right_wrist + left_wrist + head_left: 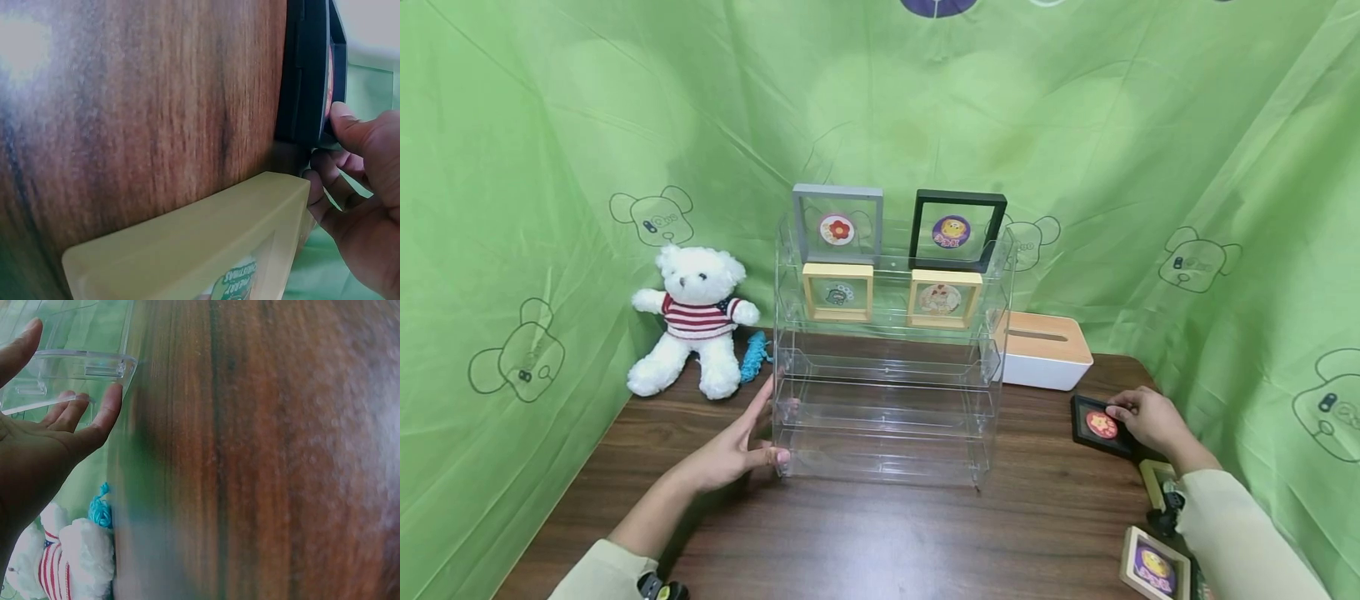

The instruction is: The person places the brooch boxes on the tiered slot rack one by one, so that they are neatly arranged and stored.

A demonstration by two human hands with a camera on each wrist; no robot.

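Head view: right fingers (1129,398) pinch a square black frame (1101,425); left fingers (766,457) spread at clear plastic tiers (887,417).

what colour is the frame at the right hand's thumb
The frame is black; it shows best in the head view.

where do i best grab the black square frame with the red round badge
Probably by the right-hand rim of the black square frame with the red round badge, coming from the right, thumb on top, fingers beneath. It lies face up, with a raised border to pinch. The right hand grips that side; the white box with a wooden lid stands by the far left corner.
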